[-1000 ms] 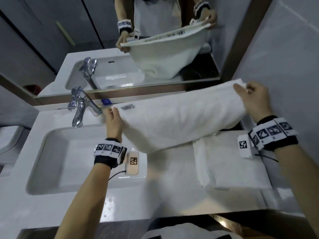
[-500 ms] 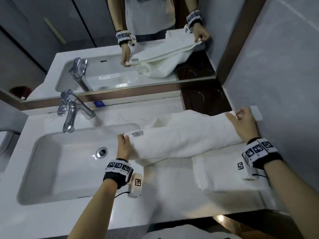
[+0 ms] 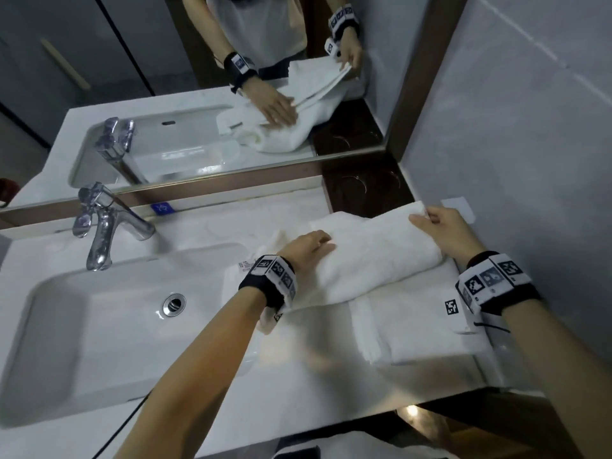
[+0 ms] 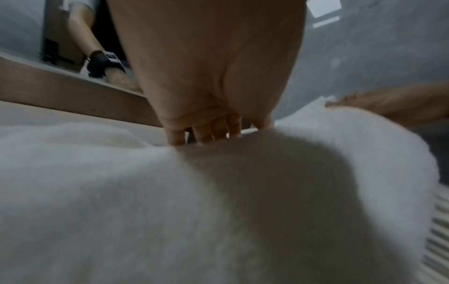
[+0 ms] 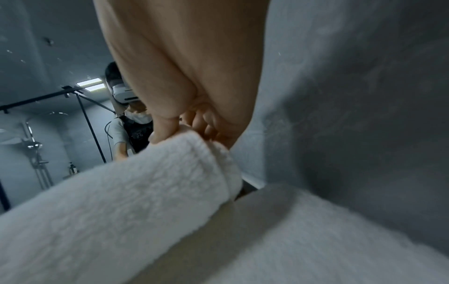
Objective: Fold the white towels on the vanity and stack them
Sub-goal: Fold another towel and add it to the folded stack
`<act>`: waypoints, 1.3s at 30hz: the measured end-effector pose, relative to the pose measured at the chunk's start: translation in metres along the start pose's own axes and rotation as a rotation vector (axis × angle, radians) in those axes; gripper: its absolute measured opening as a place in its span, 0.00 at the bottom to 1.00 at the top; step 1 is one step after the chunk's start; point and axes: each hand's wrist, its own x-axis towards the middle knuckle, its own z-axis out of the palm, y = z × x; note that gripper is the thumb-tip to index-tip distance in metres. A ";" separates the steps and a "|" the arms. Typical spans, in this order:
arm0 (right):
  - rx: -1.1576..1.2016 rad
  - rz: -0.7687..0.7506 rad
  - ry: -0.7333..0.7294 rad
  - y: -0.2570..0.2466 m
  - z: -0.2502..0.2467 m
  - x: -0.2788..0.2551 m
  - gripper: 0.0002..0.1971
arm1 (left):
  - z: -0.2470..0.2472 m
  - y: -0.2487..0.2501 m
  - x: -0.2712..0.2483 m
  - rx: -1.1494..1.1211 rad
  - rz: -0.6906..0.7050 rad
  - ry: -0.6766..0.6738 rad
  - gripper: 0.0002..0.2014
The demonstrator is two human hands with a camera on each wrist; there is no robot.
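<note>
Stack: folded towel (image 3: 427,329) lies lower right of the frame on the vanity (image 3: 298,376); I judge it a soft, stable base.
Left hand (image 3: 306,248): fingers straight, pressing flat on the towel (image 3: 374,256) at mid-frame.
Towel: thick terry, limp, light by my guess; I'd take hold at corners or hems.
Right hand (image 3: 442,228): thumb and fingers pinch the far corner, right of centre.

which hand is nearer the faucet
Left. The left hand rests flat on the towel being folded just right of the sink, nearer the faucet; the right hand pinches the towel's far corner by the wall.
</note>
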 end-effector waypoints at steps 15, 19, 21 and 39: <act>-0.065 -0.063 -0.072 -0.001 -0.011 0.001 0.10 | 0.001 0.003 0.000 -0.301 0.119 0.093 0.06; -0.147 0.007 -0.132 -0.004 -0.012 0.005 0.07 | -0.003 0.006 -0.005 -0.391 0.170 0.110 0.04; -0.132 0.023 -0.100 -0.006 -0.013 0.008 0.07 | -0.002 0.009 -0.007 -0.377 0.187 0.146 0.06; -0.096 -0.171 -0.035 -0.033 -0.003 0.017 0.14 | -0.006 0.068 0.023 -0.202 0.154 -0.002 0.18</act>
